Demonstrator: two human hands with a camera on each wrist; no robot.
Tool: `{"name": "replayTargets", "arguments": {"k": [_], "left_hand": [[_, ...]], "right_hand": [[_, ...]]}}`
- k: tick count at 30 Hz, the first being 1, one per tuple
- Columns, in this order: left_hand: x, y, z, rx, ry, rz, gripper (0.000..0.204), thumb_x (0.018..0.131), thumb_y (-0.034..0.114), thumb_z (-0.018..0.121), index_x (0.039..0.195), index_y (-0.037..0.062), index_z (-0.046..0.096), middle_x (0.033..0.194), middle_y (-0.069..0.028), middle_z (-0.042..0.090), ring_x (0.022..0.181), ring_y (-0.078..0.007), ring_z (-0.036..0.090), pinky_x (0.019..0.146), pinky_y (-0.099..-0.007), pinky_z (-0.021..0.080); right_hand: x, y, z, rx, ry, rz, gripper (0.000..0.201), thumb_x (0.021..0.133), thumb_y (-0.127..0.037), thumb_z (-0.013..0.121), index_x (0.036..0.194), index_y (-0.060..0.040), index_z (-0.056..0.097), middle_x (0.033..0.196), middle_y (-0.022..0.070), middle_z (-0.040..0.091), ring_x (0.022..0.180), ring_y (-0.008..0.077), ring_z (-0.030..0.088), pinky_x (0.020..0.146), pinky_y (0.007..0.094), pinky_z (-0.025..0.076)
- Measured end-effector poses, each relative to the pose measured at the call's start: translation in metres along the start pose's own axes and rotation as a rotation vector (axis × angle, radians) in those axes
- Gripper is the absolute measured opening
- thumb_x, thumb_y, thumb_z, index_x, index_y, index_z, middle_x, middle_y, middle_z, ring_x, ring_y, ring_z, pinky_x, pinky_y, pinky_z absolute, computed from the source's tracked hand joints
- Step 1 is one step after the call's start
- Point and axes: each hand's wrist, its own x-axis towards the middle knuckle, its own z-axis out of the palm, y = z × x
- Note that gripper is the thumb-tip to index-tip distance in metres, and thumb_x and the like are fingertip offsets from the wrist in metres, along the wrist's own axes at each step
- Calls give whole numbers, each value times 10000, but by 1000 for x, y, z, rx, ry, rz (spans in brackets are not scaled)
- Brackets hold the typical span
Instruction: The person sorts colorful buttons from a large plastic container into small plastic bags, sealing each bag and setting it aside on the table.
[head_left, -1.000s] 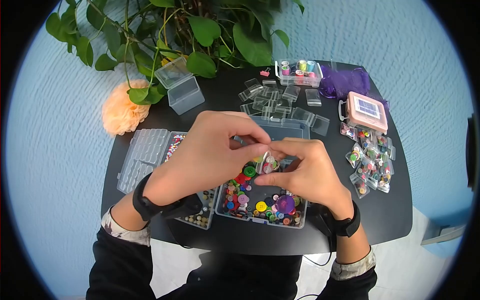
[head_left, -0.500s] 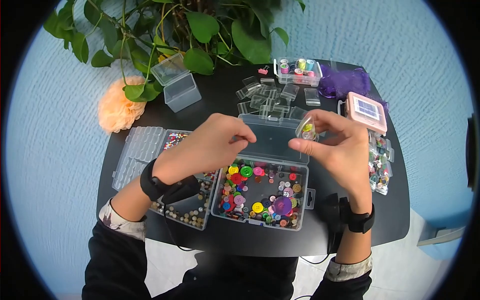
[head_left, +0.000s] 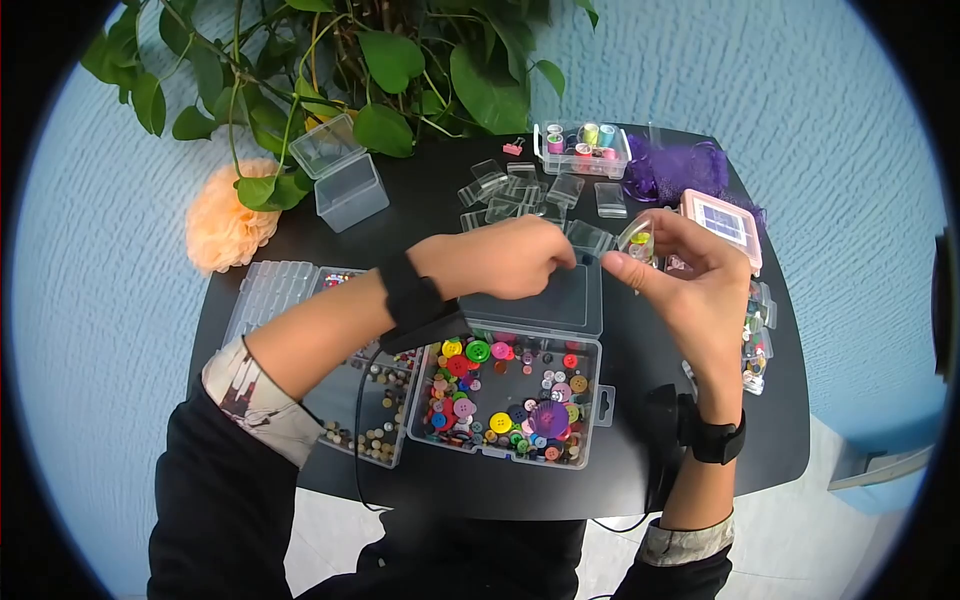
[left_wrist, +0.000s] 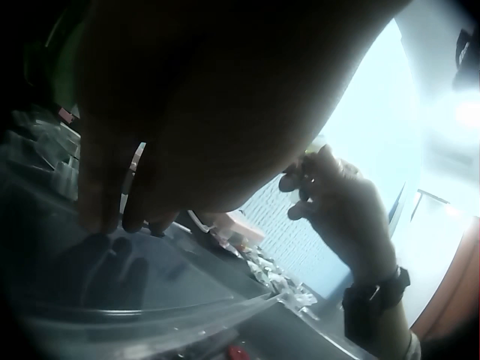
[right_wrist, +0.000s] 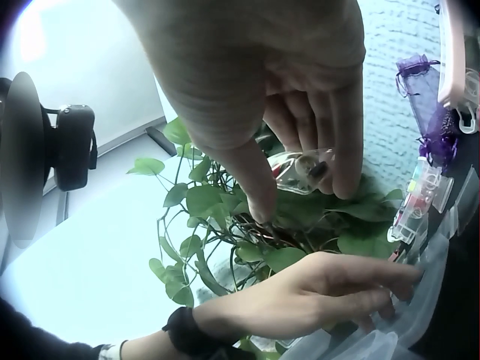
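Pinched between thumb and fingers of my right hand is a small clear plastic bag with colourful buttons inside, held up to the right of the button box. In the right wrist view, the bag hangs between thumb and fingertips. My left hand holds nothing and reaches over the box's open clear lid, fingers loosely bent. Its fingertips point down close over the lid in the left wrist view. Below lies the button box, with many mixed buttons in it.
Flat clear bags lie behind the lid. Filled bags and a pink case sit at right, a spool box and purple mesh bag behind. A bead box and small clear box stand left.
Both hands were at the bag over the button box. The left hand has let go and moved over the lid, toward the flat bags; the right has carried the bag to the right.
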Motion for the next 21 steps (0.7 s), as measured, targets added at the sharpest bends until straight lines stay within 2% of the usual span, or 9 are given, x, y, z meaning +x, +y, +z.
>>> {"name": "replayTargets", "arguments": {"k": [3, 5, 9, 11, 12, 14, 17, 21], "left_hand": [[15, 2, 6, 105, -82, -57, 215, 875, 10, 520, 1043, -53, 640, 1015, -227, 620, 988, -391, 611, 851, -444, 487], [21, 2, 8, 130, -77, -47, 195, 872, 14, 516, 1021, -62, 615, 1005, -231, 584, 998, -399, 585, 840, -457, 468], [18, 2, 14, 124, -12, -69, 168, 871, 35, 541, 977, -69, 620, 994, -235, 591, 975, -408, 595, 820, -453, 474], [17, 0, 14, 109, 113, 31, 145, 867, 62, 575, 912, -68, 621, 897, -231, 619, 854, -410, 629, 739, -447, 493], [16, -1, 14, 110, 115, 28, 145, 867, 62, 575, 912, -68, 621, 897, -231, 619, 854, -410, 629, 739, -447, 493], [19, -1, 12, -1, 126, 15, 147, 847, 80, 601, 853, -66, 610, 779, -237, 628, 733, -418, 636, 642, -447, 495], [21, -1, 11, 10, 76, 81, 138, 810, 77, 618, 828, -58, 594, 691, -239, 608, 678, -422, 629, 592, -443, 486], [8, -6, 16, 100, 97, 100, 119, 777, 49, 615, 810, -58, 574, 667, -244, 589, 683, -439, 611, 588, -440, 484]], "right_hand": [[1, 6, -1, 8, -7, -18, 449, 693, -153, 892, 1052, 48, 711, 876, 85, 731, 816, 124, 678, 708, 254, 524], [2, 5, -1, 13, -9, -30, 439, 700, -145, 886, 1051, 52, 711, 867, 90, 730, 813, 128, 679, 719, 258, 528], [1, 3, -1, 24, -15, -26, 428, 698, -130, 882, 1042, 57, 710, 867, 95, 729, 820, 130, 679, 731, 264, 531], [1, 0, 0, 28, -36, -8, 425, 688, -116, 885, 1031, 63, 708, 861, 95, 727, 818, 127, 678, 729, 268, 533], [0, 0, 2, 30, -39, -10, 425, 688, -116, 885, 1031, 63, 708, 861, 95, 727, 818, 127, 678, 729, 268, 533], [-2, 0, 3, 42, -33, -53, 419, 679, -102, 884, 1022, 63, 708, 856, 97, 726, 806, 131, 678, 723, 269, 534], [-2, 5, 6, 2, -56, -100, 412, 675, -97, 883, 1016, 58, 710, 856, 102, 728, 795, 138, 678, 726, 278, 538], [-3, 8, 10, 0, -69, -77, 428, 654, -97, 891, 1011, 55, 710, 862, 106, 729, 797, 145, 680, 734, 287, 543]]}}
